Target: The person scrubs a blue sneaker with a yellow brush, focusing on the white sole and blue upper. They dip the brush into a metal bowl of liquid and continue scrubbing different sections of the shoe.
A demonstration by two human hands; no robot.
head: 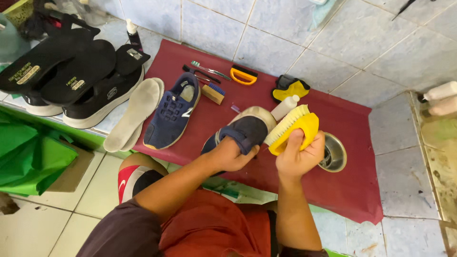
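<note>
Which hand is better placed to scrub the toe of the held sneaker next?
Probably the right hand: it grips the yellow brush, whose bristles lie beside the toe of the navy sneaker. The left hand is wrapped around the sneaker, holding it.

Pale insoles (135,114) lie beside a second navy shoe (172,112) on the red mat (342,185).

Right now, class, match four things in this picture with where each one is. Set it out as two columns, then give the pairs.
1. yellow brush
2. navy shoe
3. second navy shoe
4. insoles

A. lying on the red mat
B. in the right hand
C. held by the left hand
D. on the mat's left edge

Pairs: 1-B, 2-C, 3-A, 4-D
</note>
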